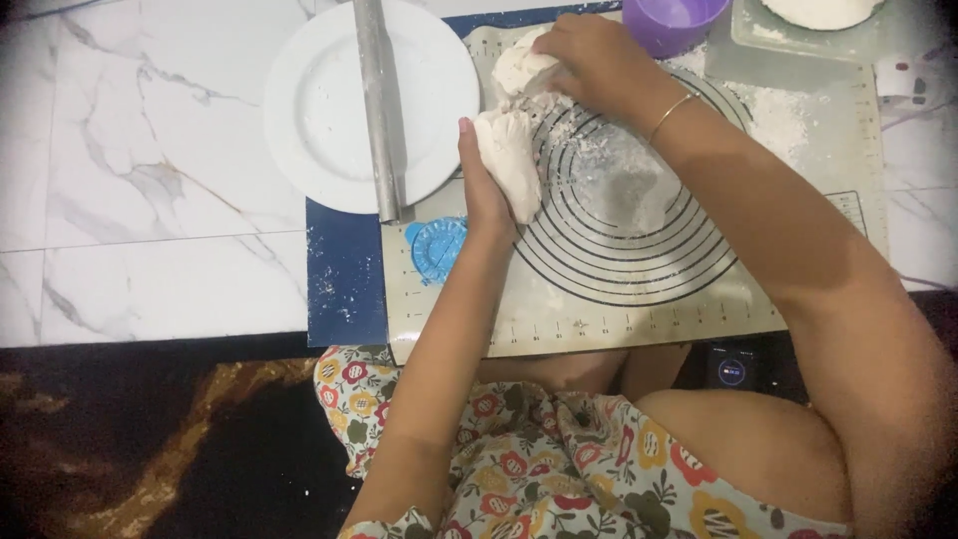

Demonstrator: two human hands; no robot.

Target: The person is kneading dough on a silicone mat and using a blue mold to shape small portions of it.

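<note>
Left hand [486,190] braces the white dough lump [511,160] edge-on; right hand [597,62] presses down, grip closed over it, pinning it to the floured silicone pastry mat [639,299].

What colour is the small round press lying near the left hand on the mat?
Blue; the round press shows best in the head view.

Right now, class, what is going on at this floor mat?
A seated person works white dough on a baking mat marked with rings. The left hand braces one lump's side; the right hand presses the other end. A rolling pin lies across a white plate, with a blue press and purple cup nearby.
</note>
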